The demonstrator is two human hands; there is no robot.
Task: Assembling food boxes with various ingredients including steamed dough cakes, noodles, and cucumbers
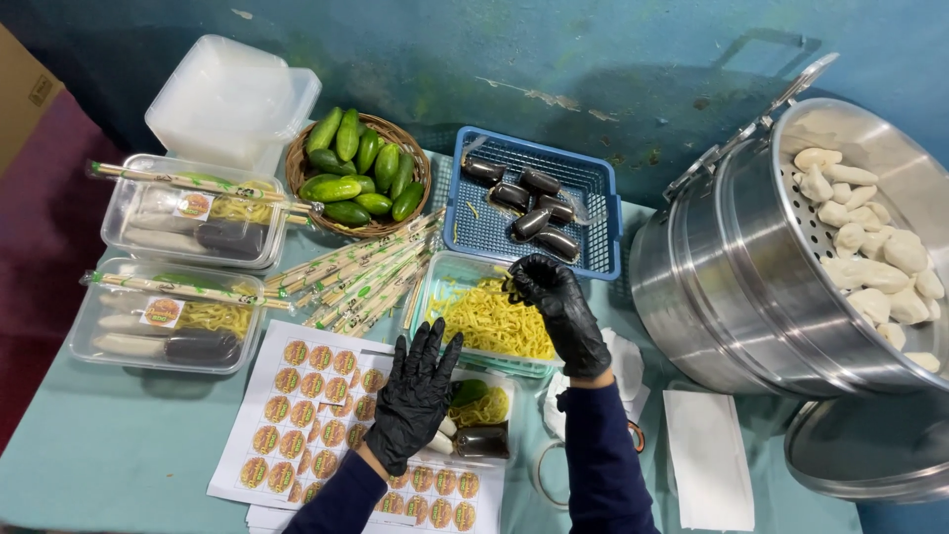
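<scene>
Teal surface [129,445], left to right: sticker sheet [297,396] under the left hand [413,396], grip open, fingers spread flat beside a filled food box [481,420]; right hand [559,307] pinches yellow noodles [489,321] in their tub; steel steamer [791,257] far right.

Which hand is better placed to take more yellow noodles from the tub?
Probably the right hand: it is already over the yellow noodles in the clear tub, fingers bent down at them. The left hand lies flat with spread fingers, lower down, on the sticker sheet beside the small open box.
</scene>
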